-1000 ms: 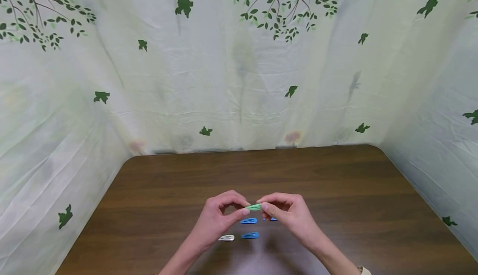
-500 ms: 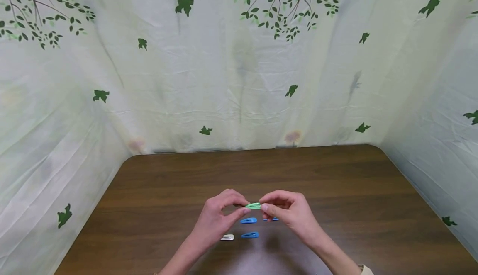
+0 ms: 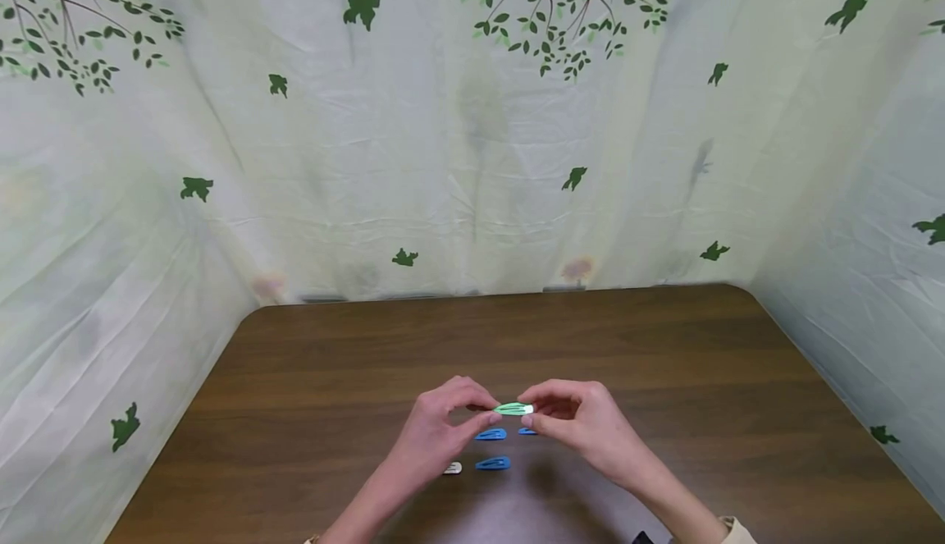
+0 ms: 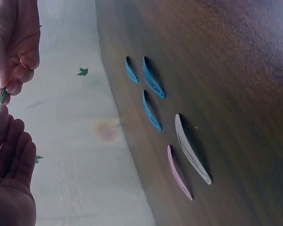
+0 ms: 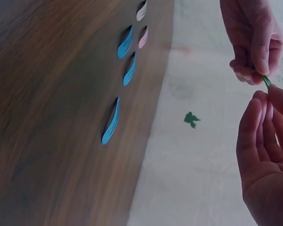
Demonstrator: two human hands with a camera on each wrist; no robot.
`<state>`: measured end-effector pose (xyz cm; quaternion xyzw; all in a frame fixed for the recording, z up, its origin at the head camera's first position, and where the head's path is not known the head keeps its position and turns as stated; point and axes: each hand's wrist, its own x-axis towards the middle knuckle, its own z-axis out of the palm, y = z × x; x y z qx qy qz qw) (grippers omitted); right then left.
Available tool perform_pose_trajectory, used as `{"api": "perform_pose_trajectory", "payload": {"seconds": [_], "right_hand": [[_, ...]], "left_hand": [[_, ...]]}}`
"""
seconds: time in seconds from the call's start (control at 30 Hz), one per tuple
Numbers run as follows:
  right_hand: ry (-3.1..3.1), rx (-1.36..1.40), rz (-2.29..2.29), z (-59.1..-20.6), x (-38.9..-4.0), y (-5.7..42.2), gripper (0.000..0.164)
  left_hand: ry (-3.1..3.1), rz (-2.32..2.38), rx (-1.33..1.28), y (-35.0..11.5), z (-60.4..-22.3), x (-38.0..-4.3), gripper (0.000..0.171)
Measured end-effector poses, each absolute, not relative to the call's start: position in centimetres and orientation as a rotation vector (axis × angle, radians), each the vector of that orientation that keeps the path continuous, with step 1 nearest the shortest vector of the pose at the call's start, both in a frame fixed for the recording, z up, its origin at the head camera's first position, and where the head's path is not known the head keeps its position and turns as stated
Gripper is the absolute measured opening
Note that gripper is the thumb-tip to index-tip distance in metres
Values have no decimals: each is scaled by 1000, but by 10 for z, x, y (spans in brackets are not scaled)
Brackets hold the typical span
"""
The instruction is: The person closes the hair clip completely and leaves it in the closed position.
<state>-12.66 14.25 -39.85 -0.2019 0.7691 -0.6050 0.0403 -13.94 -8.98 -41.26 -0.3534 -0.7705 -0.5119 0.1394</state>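
A green snap hair clip (image 3: 513,409) is held up over the table between both hands. My left hand (image 3: 443,425) pinches its narrow left end between thumb and fingers. At the wider, shiny right end, the thumb and index finger of my right hand (image 3: 579,417) grip it. Both wrist views show the green clip (image 4: 4,96) small between the fingertips, mostly covered. Below lie blue hair clips (image 3: 493,464), one partly behind the right hand. A white hair clip (image 4: 192,148) and a pink hair clip (image 4: 179,173) lie beside them; in the head view the left hand hides most of these.
The brown wooden table (image 3: 332,372) extends behind and to both sides of the hands. A pale curtain (image 3: 472,158) with printed leaves and birds hangs along its back and sides. A small dark object (image 3: 642,537) shows at the bottom edge beside the right forearm.
The green clip and both hands have shifted slightly right. My right fingers have spread a little around the clip's wide end, so more of it shows. The clips on the table stay put.
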Motion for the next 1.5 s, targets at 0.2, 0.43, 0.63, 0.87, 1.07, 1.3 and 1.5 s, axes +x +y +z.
{"api": "perform_pose_trajectory", "payload": {"seconds": [0.2,0.43,0.63,0.87,1.07,1.3,1.5], "right_hand": [[2494,-655,-1725,-398,-127,147,15],[2595,-698,-1618,-402,-128,151,18],[2631,-711,-1546,-409,-129,155,19],[2656,-712,-1453,-419,-128,162,17],[2663,-696,-1424,-426,-128,165,16],[2661,-699,-1396,-434,-129,168,15],[2656,-702,-1378,-443,-131,171,14]], "left_hand": [[-2196,-1420,-1081,-84,-403,-134,16],[-2232,-1428,-1136,-82,-413,-139,17],[-2284,-1416,-1135,-81,-431,-143,18],[-2371,-1475,-1104,-76,-441,-142,14],[-2486,-1488,-1050,-72,-444,-143,9],[-2602,-1483,-994,-68,-448,-145,8],[-2673,-1469,-962,-63,-454,-145,9]]}}
